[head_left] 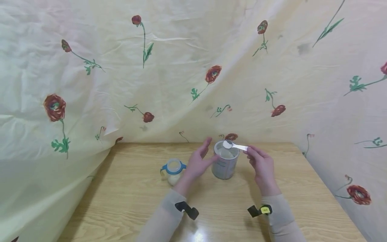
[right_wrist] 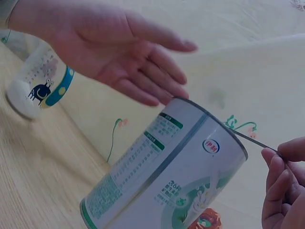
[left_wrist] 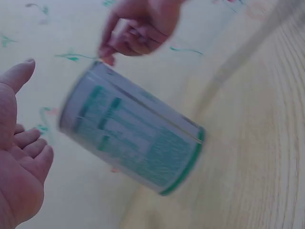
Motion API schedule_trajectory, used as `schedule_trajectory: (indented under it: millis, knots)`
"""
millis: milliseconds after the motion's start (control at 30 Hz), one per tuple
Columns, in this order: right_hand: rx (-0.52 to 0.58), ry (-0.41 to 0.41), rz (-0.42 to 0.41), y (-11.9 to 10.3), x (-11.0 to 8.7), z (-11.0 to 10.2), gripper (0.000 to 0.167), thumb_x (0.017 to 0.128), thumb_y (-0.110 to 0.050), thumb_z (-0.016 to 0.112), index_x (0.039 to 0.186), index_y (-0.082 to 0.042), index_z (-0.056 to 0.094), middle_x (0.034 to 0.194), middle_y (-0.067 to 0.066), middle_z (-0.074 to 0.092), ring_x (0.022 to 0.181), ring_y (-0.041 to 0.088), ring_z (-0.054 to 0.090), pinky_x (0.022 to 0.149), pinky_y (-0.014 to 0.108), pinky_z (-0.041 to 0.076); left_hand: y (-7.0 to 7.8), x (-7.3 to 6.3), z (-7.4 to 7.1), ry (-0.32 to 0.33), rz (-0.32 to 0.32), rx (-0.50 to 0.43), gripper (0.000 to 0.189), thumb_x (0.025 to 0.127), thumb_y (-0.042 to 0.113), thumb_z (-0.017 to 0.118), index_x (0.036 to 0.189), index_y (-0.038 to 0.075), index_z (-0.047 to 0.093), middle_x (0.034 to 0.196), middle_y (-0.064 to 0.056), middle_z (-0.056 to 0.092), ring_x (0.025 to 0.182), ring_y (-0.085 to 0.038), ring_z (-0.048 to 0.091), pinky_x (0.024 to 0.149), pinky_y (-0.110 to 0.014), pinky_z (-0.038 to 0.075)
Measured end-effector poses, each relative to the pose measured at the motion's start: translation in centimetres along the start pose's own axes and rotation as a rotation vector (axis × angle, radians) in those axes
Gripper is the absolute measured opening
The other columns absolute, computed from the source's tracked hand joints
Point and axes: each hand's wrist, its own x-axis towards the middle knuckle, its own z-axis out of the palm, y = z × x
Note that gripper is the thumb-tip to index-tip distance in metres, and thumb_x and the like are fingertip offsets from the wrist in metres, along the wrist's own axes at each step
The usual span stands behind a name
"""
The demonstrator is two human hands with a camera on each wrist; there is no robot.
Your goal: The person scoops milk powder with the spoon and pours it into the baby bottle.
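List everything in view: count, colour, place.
Table: one, pale wood, lower view.
Flowered cloth: one, cream and red, behind the table.
Can: one, white and green, on the table.
Spoon: one, pale, over the can's mouth.
Powder: one heap, white, in the spoon.
Jar: one, whitish with blue rim, left of the can.
Wrist devices: two, black, one per forearm.
Sleeves: two, beige, forearms.
Left hand: one, bare, beside the can.
Right hand: one, bare, pinching the spoon.
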Motion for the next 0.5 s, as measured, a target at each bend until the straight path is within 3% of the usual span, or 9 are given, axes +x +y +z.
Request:
schedule_trajectory:
  millis: [233, 367, 500]
  knots:
    - [0.122, -0.048, 0.012, -0.3, -0.3, 0.2, 0.011, 0.102, -0.015, 0.076, 0.112, -0.011, 0.08, 0.092, -0.004, 0.08, 0.083, 0.006, 0.065, 0.073, 0.014, 0.054, 2.0, -2.5, -2.8, -0.016, 0.138, -0.101, 0.082, 0.103, 0.012, 0.073, 0.17, 0.007, 0.025, 0.173, -0.002, 0.033, 0.157, -0.018, 0.035, 0.125, -0.03, 0.032]
    - [0.163, -0.067, 0.013, -0.6, -0.6, 0.5, 0.008, 0.102, -0.014, 0.076, 0.108, -0.011, 0.081, 0.09, -0.003, 0.08, 0.08, 0.005, 0.064, 0.069, 0.013, 0.053, 2.9, -4.1, -5.1, 0.012, 0.204, -0.125, 0.082, 0.103, 0.008, 0.071, 0.17, 0.006, 0.023, 0.174, -0.005, 0.032, 0.157, -0.019, 0.034, 0.126, -0.033, 0.031]
    - [0.21, -0.09, 0.011, -0.9, -1.1, 0.9, 0.008, 0.103, -0.01, 0.074, 0.103, -0.012, 0.082, 0.088, -0.002, 0.08, 0.076, 0.005, 0.064, 0.067, 0.012, 0.053, 2.9, -5.3, -7.8, 0.054, 0.253, -0.116, 0.081, 0.104, 0.008, 0.07, 0.169, 0.003, 0.021, 0.174, -0.006, 0.031, 0.158, -0.019, 0.032, 0.127, -0.034, 0.03]
